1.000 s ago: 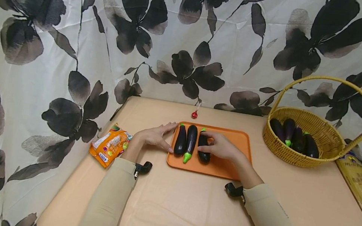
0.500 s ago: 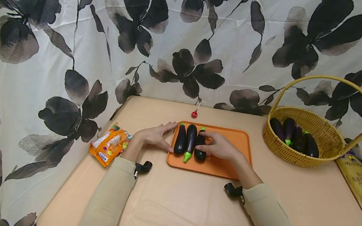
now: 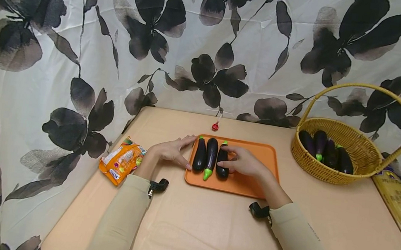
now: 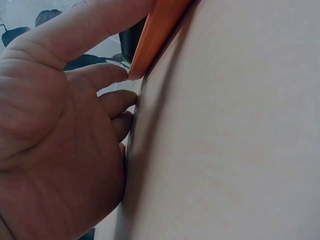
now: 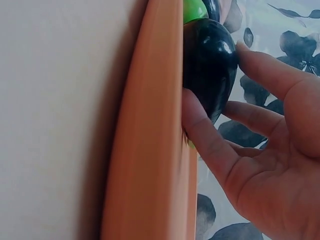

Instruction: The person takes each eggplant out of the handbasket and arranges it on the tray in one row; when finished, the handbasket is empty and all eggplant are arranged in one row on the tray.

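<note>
Compared with a second ago, the rightmost eggplant (image 3: 222,172) on the orange tray (image 3: 249,186) lies slightly farther left, leaving a narrower gap between it and the middle eggplant (image 3: 211,153). The gripping fingertips of the right hand (image 3: 244,162) have shifted left with it.

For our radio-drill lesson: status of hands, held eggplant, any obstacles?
Left hand at left edge of orange tray. Right hand gripping tray's rightmost eggplant. Middle eggplant close on its left; nothing else seen blocking.

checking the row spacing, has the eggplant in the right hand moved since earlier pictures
Yes: against the orange tray, the eggplant in the right hand has shifted left, toward the middle eggplant.
</note>
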Demonstrator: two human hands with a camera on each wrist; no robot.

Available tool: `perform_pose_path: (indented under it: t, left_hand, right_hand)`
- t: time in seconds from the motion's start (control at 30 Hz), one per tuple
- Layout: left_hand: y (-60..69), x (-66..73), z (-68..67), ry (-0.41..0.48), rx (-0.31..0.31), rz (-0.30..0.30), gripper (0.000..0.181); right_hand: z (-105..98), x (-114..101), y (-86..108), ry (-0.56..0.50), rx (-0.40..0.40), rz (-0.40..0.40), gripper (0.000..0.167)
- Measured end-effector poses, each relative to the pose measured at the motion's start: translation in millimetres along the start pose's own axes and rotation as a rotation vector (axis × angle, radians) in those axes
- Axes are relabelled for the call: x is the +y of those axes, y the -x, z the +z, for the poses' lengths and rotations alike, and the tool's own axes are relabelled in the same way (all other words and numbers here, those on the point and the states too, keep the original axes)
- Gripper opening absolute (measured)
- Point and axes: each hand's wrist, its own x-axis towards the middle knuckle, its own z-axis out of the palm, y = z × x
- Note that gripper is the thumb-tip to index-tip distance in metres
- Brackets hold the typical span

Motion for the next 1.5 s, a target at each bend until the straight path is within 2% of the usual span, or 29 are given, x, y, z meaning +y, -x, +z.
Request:
perform_pose_path:
  t: [0.3,0.73,0.8,0.97,1.07,1.23,1.37,1.5]
  left_hand:
    - [-0.6,-2.9,-0.6,-0.007,-0.004,0.021,0.132]
    - [1.4,-4.3,-0.5,-0.025,-0.005,0.034,0.131]
    - [1.6,-4.4,-0.5,-0.023,-0.007,0.034,0.131]
    - [2.2,-4.8,-0.8,-0.02,-0.01,0.029,0.132]
    - [2.9,-5.2,-0.8,-0.019,-0.013,0.023,0.132]
    - [4.4,-5.7,-1.1,-0.007,-0.02,0.008,0.132]
    - [5.3,-6.1,-1.5,-0.006,-0.02,0.005,0.131]
    - [5.1,-7.5,-2.2,-0.021,-0.017,0.013,0.13]
  right_hand:
    - [3.2,-1.3,0.4,0.004,0.003,-0.01,0.076]
    - [-0.6,-4.5,7.5,0.005,0.023,0.02,0.076]
    - [-4.2,-4.6,9.8,0.051,0.064,0.012,0.075]
    - [-20.2,-12.7,21.7,0.168,0.219,-0.106,0.071]
    - [-32.4,-18.8,30.9,0.199,0.301,-0.166,0.068]
    - [-52.5,-22.6,46.2,0.233,0.408,-0.199,0.065]
    - [-66.7,-23.6,59.8,0.196,0.466,-0.215,0.062]
    - [-79.6,-23.3,74.4,0.205,0.526,-0.208,0.06]
